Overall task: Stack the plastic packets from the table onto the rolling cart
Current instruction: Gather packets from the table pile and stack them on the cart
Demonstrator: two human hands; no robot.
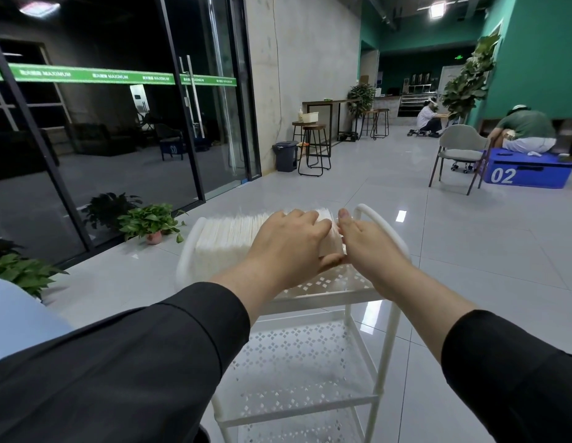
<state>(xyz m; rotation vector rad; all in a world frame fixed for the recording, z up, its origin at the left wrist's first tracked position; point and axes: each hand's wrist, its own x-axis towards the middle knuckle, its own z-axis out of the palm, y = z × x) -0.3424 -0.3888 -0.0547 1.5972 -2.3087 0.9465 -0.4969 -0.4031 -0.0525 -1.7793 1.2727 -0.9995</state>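
Black sleeves (144, 356) filled the near foreground, both forearms reaching forward over the white rolling cart (313, 292). Left hand (288, 247) lay across the top and near end of the row of white plastic packets (233, 238), fingers curved over the upper edge and thumb tucked under the end; grip curled round the end packets. Right hand (367, 244) pressed against the same end from the right, thumb up by the cart's handle loop (383, 225); its fingers were hidden behind the packets, so their closure could not be told. Packets stood on edge on the top perforated shelf, packed side by side between the two end rails, probably so that the rails keep the row from toppling; hands seemed to be squaring up the row. Legible writing: "MAXIMUM", mirrored, on the green strip (118, 76) across the glass door (195, 100); "02" on the blue box (530, 175). No print readable on the packets.
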